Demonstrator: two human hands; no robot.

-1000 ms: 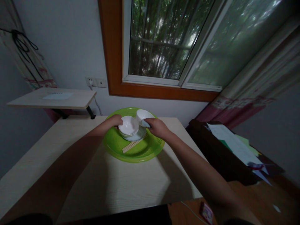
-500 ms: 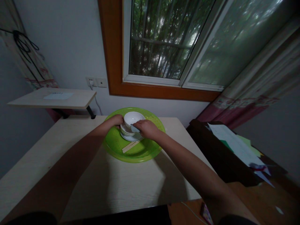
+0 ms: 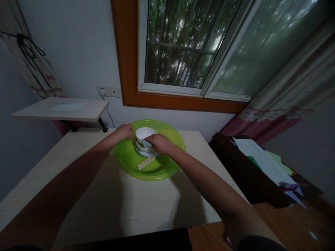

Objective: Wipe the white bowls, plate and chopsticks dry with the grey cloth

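My right hand (image 3: 160, 143) grips a small grey-blue cloth (image 3: 147, 143) against the near side of a white bowl (image 3: 144, 133). This bowl sits on top of a second pale bowl (image 3: 141, 145), and a white plate (image 3: 143, 153) lies under them. Just left of the stack, over the far left rim of a green plastic basin (image 3: 124, 165), my left hand (image 3: 125, 131) is apart from the bowls with its fingers curled closed. Whatever those fingers may hold is hidden. Light wooden chopsticks (image 3: 147, 162) lie in the basin in front of the plate.
The basin stands on a pale wooden table (image 3: 146, 205) against the wall below a window (image 3: 183, 52). A small raised shelf (image 3: 89, 111) is at the back left. To the right stands dark furniture (image 3: 230, 164) with papers (image 3: 258, 160) on it.
My left hand has let go of the top bowl and moved left. The bowl has settled lower and slightly left on the stack. My right hand stays on it with the cloth.
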